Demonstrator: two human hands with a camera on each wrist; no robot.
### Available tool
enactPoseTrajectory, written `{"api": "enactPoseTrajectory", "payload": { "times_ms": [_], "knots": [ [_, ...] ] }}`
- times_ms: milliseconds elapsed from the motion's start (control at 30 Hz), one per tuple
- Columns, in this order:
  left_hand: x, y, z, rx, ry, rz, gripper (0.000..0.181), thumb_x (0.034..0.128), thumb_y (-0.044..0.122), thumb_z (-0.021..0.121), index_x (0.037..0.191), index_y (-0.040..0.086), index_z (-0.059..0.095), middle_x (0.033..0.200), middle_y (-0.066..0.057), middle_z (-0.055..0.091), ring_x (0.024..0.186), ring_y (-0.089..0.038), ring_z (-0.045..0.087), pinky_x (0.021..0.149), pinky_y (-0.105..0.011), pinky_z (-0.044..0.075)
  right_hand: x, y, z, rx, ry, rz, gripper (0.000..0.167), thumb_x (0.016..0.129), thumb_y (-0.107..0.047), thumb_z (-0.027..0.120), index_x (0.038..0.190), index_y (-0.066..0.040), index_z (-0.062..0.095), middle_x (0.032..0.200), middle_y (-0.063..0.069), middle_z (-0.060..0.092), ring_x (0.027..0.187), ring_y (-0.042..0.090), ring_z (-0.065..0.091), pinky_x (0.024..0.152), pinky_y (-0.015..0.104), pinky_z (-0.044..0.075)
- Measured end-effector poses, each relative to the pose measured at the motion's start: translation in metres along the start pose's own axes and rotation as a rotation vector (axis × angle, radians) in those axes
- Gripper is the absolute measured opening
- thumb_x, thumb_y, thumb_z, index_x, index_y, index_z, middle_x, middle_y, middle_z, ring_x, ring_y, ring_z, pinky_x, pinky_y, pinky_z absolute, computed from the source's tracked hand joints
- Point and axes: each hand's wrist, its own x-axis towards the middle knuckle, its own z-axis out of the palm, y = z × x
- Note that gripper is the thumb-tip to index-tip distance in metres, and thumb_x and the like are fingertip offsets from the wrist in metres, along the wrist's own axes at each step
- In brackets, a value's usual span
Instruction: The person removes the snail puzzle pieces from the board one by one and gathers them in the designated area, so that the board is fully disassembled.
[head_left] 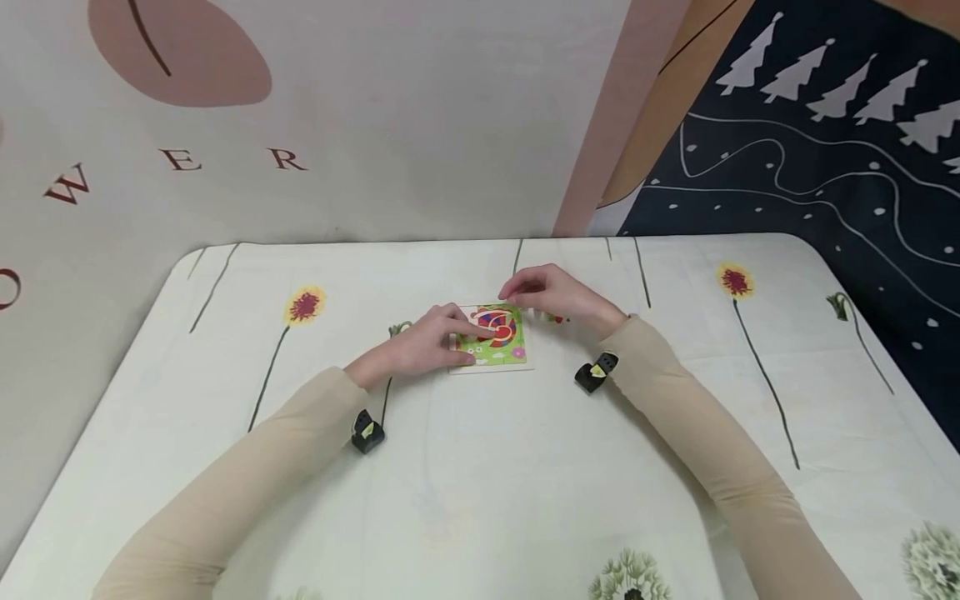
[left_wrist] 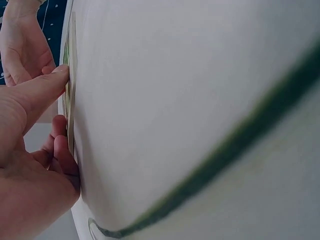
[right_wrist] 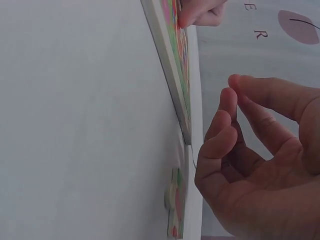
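Note:
A small square jigsaw puzzle board [head_left: 517, 357], with a red, yellow and blue figure on green, lies flat on the white cloth. My left hand [head_left: 427, 340] holds it at the left side: the index finger lies across the picture, and other fingers bend against its edge in the left wrist view. Above the board's far right corner, my right hand [head_left: 555, 293] has its thumb and index fingertips together. Nothing shows between those fingertips [right_wrist: 235, 81] in the right wrist view. Beside the board, near the right hand, sits a loose puzzle piece [right_wrist: 176, 202] with a tab.
A white cloth [head_left: 480, 467] printed with flowers and stems covers the table. Behind it stands a pale backdrop [head_left: 420, 125] with lettering. A dark blue panel [head_left: 825, 192] with white trees is at the right.

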Motion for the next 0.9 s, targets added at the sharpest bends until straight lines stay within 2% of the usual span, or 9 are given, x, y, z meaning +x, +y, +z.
{"api": "enactPoseTrajectory", "payload": {
  "times_ms": [133, 400, 633, 767, 900],
  "knots": [
    [-0.001, 0.000, -0.001, -0.002, -0.010, -0.007, 0.042, 0.0874, 0.014, 0.072, 0.129, 0.014, 0.064, 0.113, -0.012, 0.049, 0.100, -0.026, 0.040, 0.077, -0.035, 0.034, 0.005, -0.002, 0.006, -0.004, -0.016, -0.006, 0.017, 0.094, -0.007, 0.060, 0.107, -0.002, 0.070, 0.104, 0.008, 0.066, 0.084, 0.021, 0.051, 0.068, 0.028, 0.038],
    [-0.002, -0.001, -0.001, -0.002, -0.002, 0.036, 0.042, 0.0866, 0.013, 0.073, 0.128, 0.013, 0.065, 0.111, -0.011, 0.050, 0.097, -0.025, 0.039, 0.075, -0.034, 0.033, 0.017, -0.005, 0.013, -0.029, -0.035, 0.013, 0.015, 0.094, -0.008, 0.061, 0.104, -0.003, 0.071, 0.105, 0.006, 0.067, 0.095, 0.019, 0.053, 0.080, 0.030, 0.039],
    [0.001, -0.001, 0.000, 0.010, -0.004, 0.047, 0.041, 0.0869, 0.013, 0.072, 0.127, 0.013, 0.065, 0.109, -0.011, 0.050, 0.095, -0.025, 0.039, 0.075, -0.035, 0.033, 0.023, -0.009, 0.018, -0.041, -0.019, 0.048, 0.015, 0.094, -0.007, 0.061, 0.104, -0.003, 0.071, 0.104, 0.006, 0.067, 0.093, 0.019, 0.054, 0.081, 0.030, 0.040],
    [0.001, -0.001, 0.001, 0.022, -0.005, 0.066, 0.041, 0.0870, 0.012, 0.072, 0.128, 0.012, 0.065, 0.109, -0.011, 0.050, 0.095, -0.025, 0.039, 0.076, -0.035, 0.033, 0.025, -0.011, 0.022, -0.048, -0.039, 0.052, 0.016, 0.093, -0.006, 0.061, 0.106, -0.002, 0.070, 0.103, 0.007, 0.066, 0.093, 0.019, 0.055, 0.082, 0.030, 0.041],
    [0.000, -0.003, 0.001, 0.033, -0.006, 0.060, 0.041, 0.0873, 0.012, 0.072, 0.127, 0.013, 0.065, 0.108, -0.010, 0.050, 0.096, -0.025, 0.038, 0.077, -0.035, 0.033, 0.026, -0.013, 0.024, -0.063, -0.074, 0.040, 0.018, 0.092, -0.003, 0.060, 0.108, -0.001, 0.068, 0.101, 0.009, 0.064, 0.091, 0.020, 0.055, 0.081, 0.030, 0.042]
  ]
}}
